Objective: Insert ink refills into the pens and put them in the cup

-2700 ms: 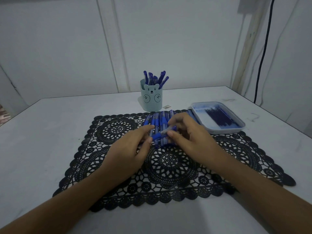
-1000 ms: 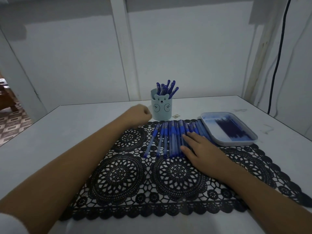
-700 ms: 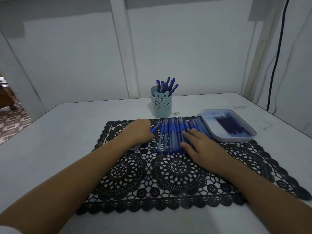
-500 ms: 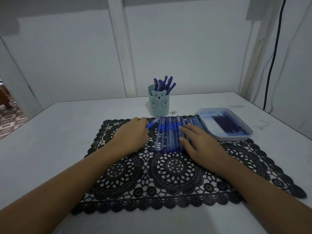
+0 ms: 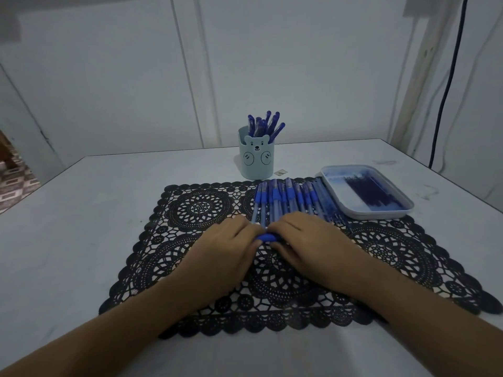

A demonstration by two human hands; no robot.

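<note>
Our left hand (image 5: pixel 226 250) and right hand (image 5: pixel 309 240) meet over the middle of the black lace mat (image 5: pixel 190 213). The fingers of both curl down, and between them we pinch one pen (image 5: pixel 268 237), of which only a short blue stretch shows. Just beyond the fingertips, at 12 o'clock, lies the row of pens (image 5: pixel 291 198). Farther along at 12 o'clock stands the bear cup (image 5: pixel 255 161) with pens upright in it. At 2 o'clock the tray (image 5: pixel 375 214) holds dark refills (image 5: pixel 373 190).

table (image 5: pixel 95 227): white | wall (image 5: pixel 326 63): pale, behind table | cable (image 5: pixel 446 88): black, right of table | floor (image 5: pixel 13 180): tiled, left of table | light: dim
</note>
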